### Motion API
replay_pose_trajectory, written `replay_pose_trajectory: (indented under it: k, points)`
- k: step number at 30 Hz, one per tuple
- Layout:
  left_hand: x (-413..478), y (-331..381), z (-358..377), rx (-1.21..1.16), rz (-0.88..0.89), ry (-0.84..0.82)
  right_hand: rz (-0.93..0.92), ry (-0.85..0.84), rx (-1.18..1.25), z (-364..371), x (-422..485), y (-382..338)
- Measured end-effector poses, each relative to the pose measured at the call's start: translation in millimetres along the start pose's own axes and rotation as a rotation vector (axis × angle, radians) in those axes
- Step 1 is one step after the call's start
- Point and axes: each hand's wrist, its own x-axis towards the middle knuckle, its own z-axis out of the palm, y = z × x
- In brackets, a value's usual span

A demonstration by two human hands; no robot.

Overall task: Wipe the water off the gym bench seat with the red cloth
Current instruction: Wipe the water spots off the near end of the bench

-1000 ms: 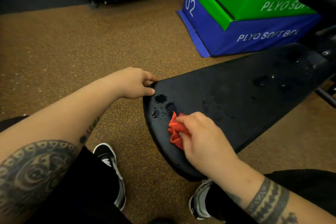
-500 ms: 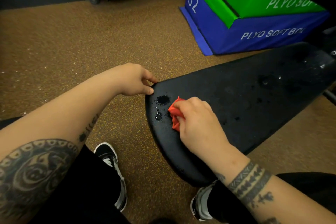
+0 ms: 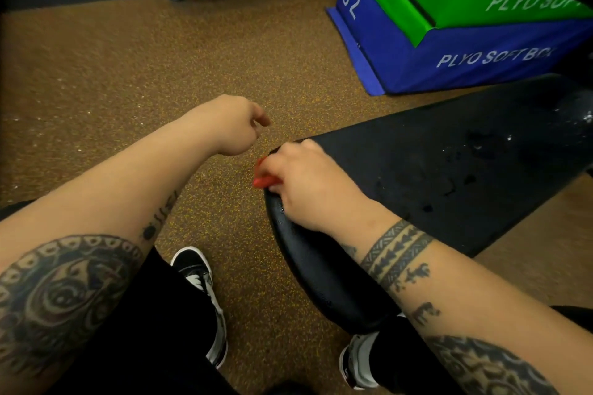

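One red cloth, right hand gripping

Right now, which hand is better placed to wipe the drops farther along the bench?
Right, I'd say. The right hand grips the red cloth at the near end of the bench seat, with water drops ahead of it. The left hand hangs beside the seat, holding nothing.
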Motion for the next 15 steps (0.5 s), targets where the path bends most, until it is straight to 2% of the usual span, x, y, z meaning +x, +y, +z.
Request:
replay_pose_trajectory:
  k: [3,5,7,8,9,11,12,13,15]
  points:
    - [-1.1,2.8,-1.2,-0.023,0.007,-0.005,-0.200,-0.119,-0.017,-11.7,-12.5,-3.9]
    - [-2.6,3.3,-2.1,-0.049,0.020,-0.033,-0.306,-0.253,0.053,-25.6,-26.0,1.0]
    - [-5.1,5.1,-3.6,-0.067,0.040,-0.055,-0.310,-0.368,0.172,-44.9,-41.1,12.0]
    - [-5.6,6.4,-3.9,-0.066,0.051,-0.055,-0.266,-0.345,0.246,-53.3,-45.1,20.5]
    - [-6.0,7.6,-4.0,-0.063,0.061,-0.052,-0.203,-0.250,0.319,-60.0,-45.2,29.0]
    - [-6.1,11.3,-3.0,-0.056,0.072,-0.040,-0.066,0.035,0.374,-61.7,-36.0,40.2]
    - [-5.9,12.6,-2.6,-0.052,0.072,-0.035,-0.024,0.124,0.337,-56.7,-28.0,39.7]
    - [-5.5,14.6,-2.2,-0.049,0.070,-0.033,-0.016,0.156,0.281,-49.6,-21.1,34.6]
    - [-5.1,16.4,-2.1,-0.050,0.065,-0.030,-0.061,0.084,0.137,-21.9,-16.5,18.4]
